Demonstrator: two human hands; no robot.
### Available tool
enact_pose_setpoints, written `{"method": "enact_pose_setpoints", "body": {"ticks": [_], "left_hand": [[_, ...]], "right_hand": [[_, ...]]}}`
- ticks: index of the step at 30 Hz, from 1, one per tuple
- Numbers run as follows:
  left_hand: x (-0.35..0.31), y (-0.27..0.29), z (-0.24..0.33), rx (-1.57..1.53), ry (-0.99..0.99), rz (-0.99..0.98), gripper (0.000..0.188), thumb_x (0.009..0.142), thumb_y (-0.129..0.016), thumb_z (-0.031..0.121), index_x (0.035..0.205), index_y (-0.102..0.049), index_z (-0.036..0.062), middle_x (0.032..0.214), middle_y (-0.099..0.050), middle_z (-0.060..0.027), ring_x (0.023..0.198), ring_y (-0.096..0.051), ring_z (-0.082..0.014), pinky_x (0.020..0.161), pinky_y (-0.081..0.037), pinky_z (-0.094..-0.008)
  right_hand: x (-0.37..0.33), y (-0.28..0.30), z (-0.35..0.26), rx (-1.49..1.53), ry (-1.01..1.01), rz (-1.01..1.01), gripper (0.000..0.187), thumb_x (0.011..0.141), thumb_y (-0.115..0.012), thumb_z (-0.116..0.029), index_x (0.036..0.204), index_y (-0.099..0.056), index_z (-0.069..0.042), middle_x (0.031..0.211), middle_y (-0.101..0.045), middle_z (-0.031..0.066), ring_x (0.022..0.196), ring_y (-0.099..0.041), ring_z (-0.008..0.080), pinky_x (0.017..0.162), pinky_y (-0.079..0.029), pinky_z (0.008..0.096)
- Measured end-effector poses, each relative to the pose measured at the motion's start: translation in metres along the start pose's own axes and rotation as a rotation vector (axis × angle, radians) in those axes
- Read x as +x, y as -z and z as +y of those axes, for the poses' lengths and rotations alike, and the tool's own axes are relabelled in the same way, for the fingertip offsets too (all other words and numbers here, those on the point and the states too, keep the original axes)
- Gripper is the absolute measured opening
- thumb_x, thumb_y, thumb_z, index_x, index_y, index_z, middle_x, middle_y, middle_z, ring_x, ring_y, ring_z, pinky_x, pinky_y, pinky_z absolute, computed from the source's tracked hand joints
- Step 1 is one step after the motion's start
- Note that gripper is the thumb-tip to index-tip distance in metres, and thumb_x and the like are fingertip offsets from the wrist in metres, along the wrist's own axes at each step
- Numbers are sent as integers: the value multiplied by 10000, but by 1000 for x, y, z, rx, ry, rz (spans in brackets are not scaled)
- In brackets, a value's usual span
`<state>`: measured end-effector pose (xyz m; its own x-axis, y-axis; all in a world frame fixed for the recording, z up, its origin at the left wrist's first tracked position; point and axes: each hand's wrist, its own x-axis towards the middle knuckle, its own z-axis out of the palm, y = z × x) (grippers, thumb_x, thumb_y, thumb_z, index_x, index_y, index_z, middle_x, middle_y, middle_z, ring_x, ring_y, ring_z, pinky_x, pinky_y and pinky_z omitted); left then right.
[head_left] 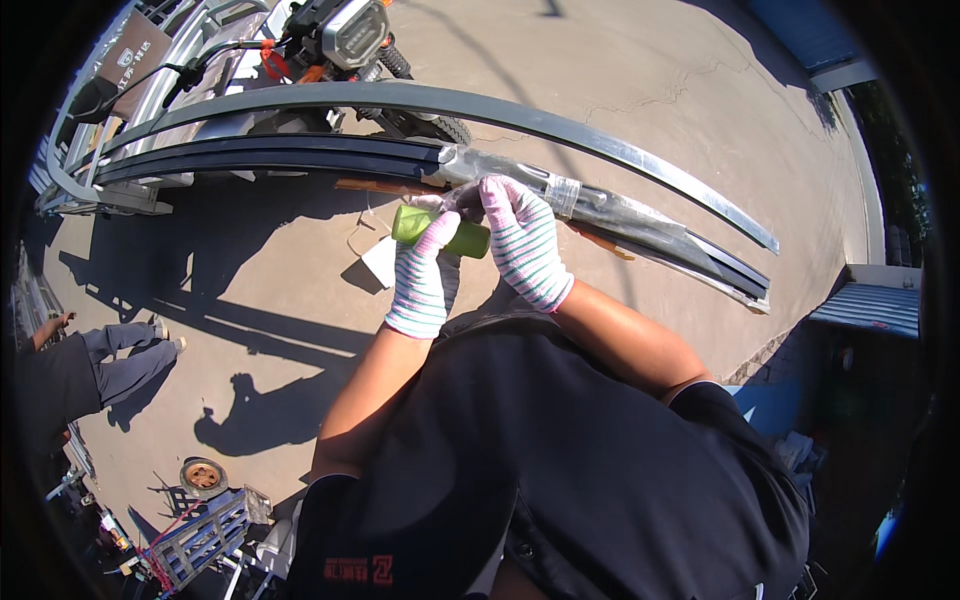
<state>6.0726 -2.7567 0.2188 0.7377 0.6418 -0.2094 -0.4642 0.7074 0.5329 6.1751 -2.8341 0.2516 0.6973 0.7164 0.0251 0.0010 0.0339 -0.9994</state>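
Note:
My left hand point(422, 285), in a white glove with pink and teal stripes, is closed around a green roll point(467, 240) that looks like tape. The thumb lies across the roll's front. Close beside it, my right hand point(525, 245), in a matching glove, is pinched shut at the fingertips. Whatever those fingertips hold is hidden, though a bit of shiny film shows between the hands. Just beyond both hands runs a bundle of long dark metal profiles point(300, 150), its middle wrapped in clear plastic film point(515, 178).
A curved-looking silver metal bar point(600, 140) lies beyond the bundle. Behind stands a three-wheeled vehicle point(355, 40) with a rack. Another person point(75, 375) is at the left. A blue cart frame point(205, 540) and a wheel point(204, 478) are at lower left.

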Motion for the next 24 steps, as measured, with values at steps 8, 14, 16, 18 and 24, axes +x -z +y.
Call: {"method": "enact_pose_setpoints", "body": {"ticks": [8,14,16,18,24], "left_hand": [[32,-77,-98,-56,55,176,212,874,-711,108,1054,-604,140,1011,-632,-25,969,-642,-187,896,-548,-368],[39,-108,-114,-124,51,246,240,863,-716,87,1068,-601,133,1053,-629,-32,1059,-615,-186,934,-528,-383],[41,-118,-117,-127,-12,201,251,864,-731,94,1069,-593,137,1050,-615,-24,1076,-613,-195,960,-517,-396],[48,-124,-120,-139,-96,151,253,865,-737,77,1056,-584,142,1014,-606,-29,1046,-631,-220,1008,-502,-425],[66,-109,-117,-213,-85,121,322,828,-734,14,1089,-589,136,939,-607,9,909,-637,-178,932,-537,-424]], "right_hand": [[72,128,5,249,-284,-55,404,1078,-500,-353,917,-663,-21,744,-651,41,599,-601,98,578,-498,259],[134,168,-5,393,-318,-88,352,1064,-528,-342,943,-672,-45,702,-622,32,553,-556,121,591,-517,290],[153,169,-7,413,-302,-102,351,1067,-519,-341,958,-674,-46,687,-610,25,530,-528,121,595,-518,300],[164,167,-4,411,-296,-100,347,1070,-512,-344,955,-672,-58,669,-593,14,513,-502,113,589,-513,303],[212,185,3,371,-271,117,318,1060,-545,-357,860,-614,-120,618,-532,-16,448,-426,92,474,-442,282]]}}
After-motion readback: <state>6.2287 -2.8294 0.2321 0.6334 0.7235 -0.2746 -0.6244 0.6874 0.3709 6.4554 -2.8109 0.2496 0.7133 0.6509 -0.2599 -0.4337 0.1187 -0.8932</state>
